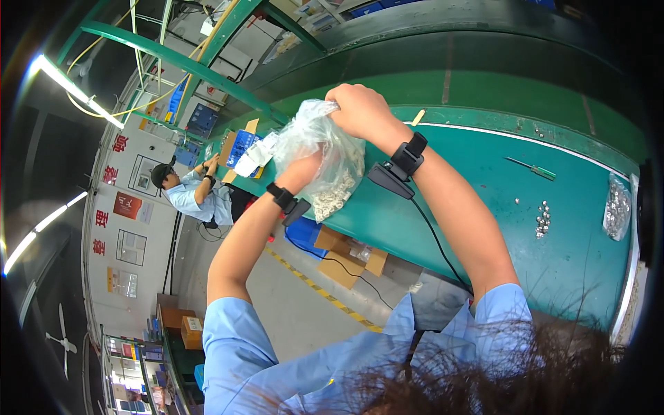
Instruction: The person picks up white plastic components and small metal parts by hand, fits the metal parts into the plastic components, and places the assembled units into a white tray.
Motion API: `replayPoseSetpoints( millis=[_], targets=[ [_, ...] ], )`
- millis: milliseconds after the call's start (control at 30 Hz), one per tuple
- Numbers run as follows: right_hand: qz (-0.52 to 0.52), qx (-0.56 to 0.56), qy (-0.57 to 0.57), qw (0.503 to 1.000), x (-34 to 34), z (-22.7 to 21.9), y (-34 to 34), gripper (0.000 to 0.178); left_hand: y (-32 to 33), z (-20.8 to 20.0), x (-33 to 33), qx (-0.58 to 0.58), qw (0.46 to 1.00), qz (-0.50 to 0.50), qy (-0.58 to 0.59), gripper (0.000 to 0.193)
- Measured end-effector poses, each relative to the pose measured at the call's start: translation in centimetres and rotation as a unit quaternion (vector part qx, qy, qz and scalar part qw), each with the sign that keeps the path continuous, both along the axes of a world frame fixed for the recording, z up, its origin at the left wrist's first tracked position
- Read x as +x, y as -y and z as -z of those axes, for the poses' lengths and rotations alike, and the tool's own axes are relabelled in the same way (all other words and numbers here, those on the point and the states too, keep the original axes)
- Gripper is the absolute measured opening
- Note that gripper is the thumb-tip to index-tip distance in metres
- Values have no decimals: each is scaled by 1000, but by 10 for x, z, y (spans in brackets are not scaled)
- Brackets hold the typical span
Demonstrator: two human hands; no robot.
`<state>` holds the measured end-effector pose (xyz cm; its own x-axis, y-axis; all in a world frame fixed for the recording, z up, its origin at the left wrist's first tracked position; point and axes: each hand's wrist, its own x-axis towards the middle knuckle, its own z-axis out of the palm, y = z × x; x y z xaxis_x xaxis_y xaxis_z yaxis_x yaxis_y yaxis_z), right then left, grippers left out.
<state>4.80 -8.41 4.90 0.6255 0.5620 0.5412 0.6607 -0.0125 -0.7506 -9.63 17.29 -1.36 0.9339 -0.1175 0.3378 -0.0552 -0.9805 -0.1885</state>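
A clear plastic bag point(346, 155) stands on the green worktable, with many small whitish parts point(334, 199) lying in its bottom. My right hand point(361, 111) is closed on the gathered upper edge of the bag. My left hand point(302, 171) reaches into or behind the plastic on the bag's left side; the film and its folds hide the fingers, so what they hold does not show. Each wrist wears a black strap with a small device and a cable.
On the right of the worktable point(443, 228) lie a green-handled screwdriver point(539, 169), a pile of small shiny metal parts point(543, 220) and a bag of similar parts point(616, 207). Blue-and-white boxes point(243, 149) stand left. A co-worker point(200, 194) works beyond. Cardboard boxes point(342, 266) sit below.
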Motion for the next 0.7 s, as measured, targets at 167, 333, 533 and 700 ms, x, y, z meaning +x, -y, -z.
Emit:
replayPoseSetpoints(
  millis=[167, 333, 533, 700],
  targets=[
    [70, -43, 47, 995, 8, 9, -2, 19, 30, -68, 0, 53, 996, 56, -35, 43],
    [99, -70, 70, 990, 22, 28, -9, 16, 82, -115, -13, -550, 762, -274, -204, 40],
    [119, -63, 71, 988, 21, 41, -15, 11, 97, -117, -36, -798, 551, -140, -200, 33],
    [-10, -73, -150, 986, 48, 52, -24, 18, 120, -106, -65, -816, 545, -64, -182, 33]
  ],
)
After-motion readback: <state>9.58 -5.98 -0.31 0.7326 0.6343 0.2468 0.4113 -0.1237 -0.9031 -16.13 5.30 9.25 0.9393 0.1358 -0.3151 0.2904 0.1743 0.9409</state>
